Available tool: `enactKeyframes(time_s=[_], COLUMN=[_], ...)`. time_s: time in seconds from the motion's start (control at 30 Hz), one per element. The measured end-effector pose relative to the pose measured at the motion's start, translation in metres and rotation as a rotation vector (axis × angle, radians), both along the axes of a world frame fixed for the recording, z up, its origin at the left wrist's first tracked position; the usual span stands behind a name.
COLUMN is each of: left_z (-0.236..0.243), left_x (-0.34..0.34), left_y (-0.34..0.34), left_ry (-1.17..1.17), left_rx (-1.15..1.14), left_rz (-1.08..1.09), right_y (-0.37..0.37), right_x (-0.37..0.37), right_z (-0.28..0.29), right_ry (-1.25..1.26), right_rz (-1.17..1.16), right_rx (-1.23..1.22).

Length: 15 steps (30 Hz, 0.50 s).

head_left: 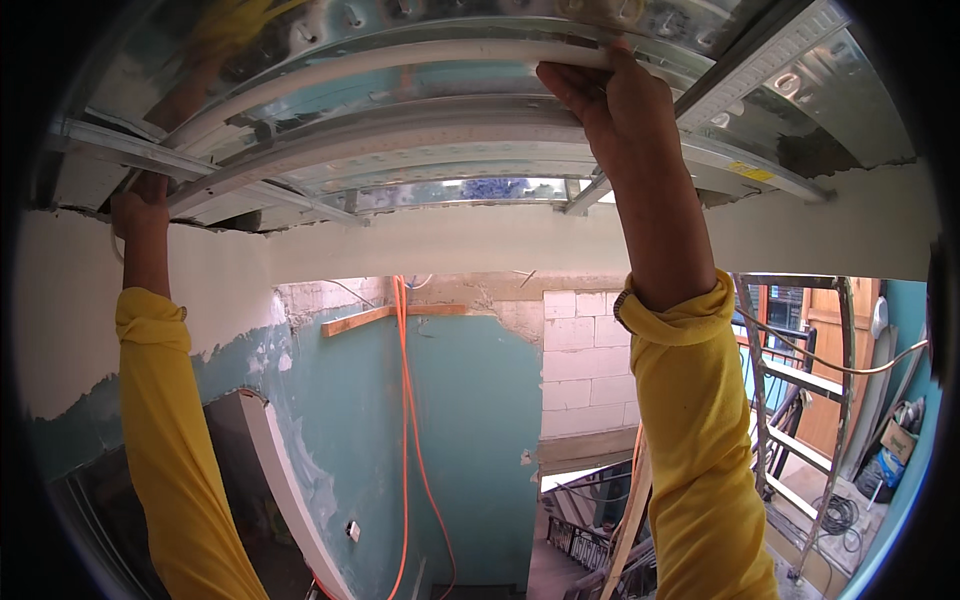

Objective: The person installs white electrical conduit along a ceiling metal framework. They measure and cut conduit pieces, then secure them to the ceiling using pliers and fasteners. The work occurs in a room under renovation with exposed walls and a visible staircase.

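Both my arms, in yellow sleeves, reach up to a metal ceiling frame. My right hand point(628, 110) is closed around a long white conduit pipe point(400, 55) near its right part, thumb above and fingers below. The pipe runs left above the grey metal channels point(400, 140), under shiny corrugated decking point(340, 20). My left hand point(142, 212) is closed beside a metal channel at the far left, near the wall top. What its fingers hold is hidden. A pale curved length, perhaps cable or pipe, hangs just below that hand.
Orange cables point(403, 400) hang by the teal wall point(470, 430). A wooden batten point(358, 320) juts out there. At right stands a metal ladder point(805, 380), with a loose pale cable end point(890, 368) crossing it. Coiled black cable point(838, 515) lies on the floor. Stairs point(570, 550) descend below.
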<state>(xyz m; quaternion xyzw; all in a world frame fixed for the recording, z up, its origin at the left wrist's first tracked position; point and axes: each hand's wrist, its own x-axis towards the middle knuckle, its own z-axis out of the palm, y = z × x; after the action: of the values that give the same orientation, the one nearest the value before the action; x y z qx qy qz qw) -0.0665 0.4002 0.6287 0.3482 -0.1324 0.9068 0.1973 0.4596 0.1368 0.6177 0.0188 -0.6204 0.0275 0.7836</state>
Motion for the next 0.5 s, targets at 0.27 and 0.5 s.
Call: enactKeyframes(time_s=[0.27,0.5], left_z=[0.009,0.001], left_x=[-0.013,0.041], left_y=[0.027,-0.056], left_ry=[0.218,-0.125], left_rx=[0.02,-0.014], left_rz=[-0.074,-0.453], right_y=[0.006,0.005], right_x=[-0.006,0.015], right_z=[0.002,0.001], right_ry=[-0.039,0.013], right_rz=[-0.02,0.021], right_rx=[-0.004,0.026])
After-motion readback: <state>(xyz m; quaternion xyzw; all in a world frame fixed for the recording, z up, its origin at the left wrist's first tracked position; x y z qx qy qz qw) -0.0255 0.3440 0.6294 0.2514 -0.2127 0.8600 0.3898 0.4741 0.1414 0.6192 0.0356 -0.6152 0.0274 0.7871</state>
